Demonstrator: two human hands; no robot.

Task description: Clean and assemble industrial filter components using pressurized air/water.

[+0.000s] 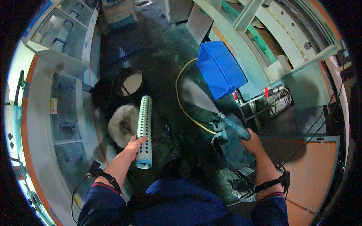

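Note:
My left hand (pixel 136 147) is closed around the lower part of a long pale tube (pixel 145 118) pierced with rows of round holes. The tube stands nearly upright in the picture, its lower open end rimmed in blue. To the right, my right hand (pixel 252 142) grips a grey-blue hose (pixel 234 124). A white fan of spray (pixel 200 94) leaves the hose's tip toward the upper left, in front of a blue plastic crate (pixel 220 67). The spray is not on the tube.
A pale round sack or bucket (pixel 121 126) and a dark bucket with whitish contents (pixel 132 83) stand left of the tube. A yellow hose (pixel 178 94) curves over the dark wet floor. Cabinets (pixel 68 109) line the left; a metal rack (pixel 256 107) stands right.

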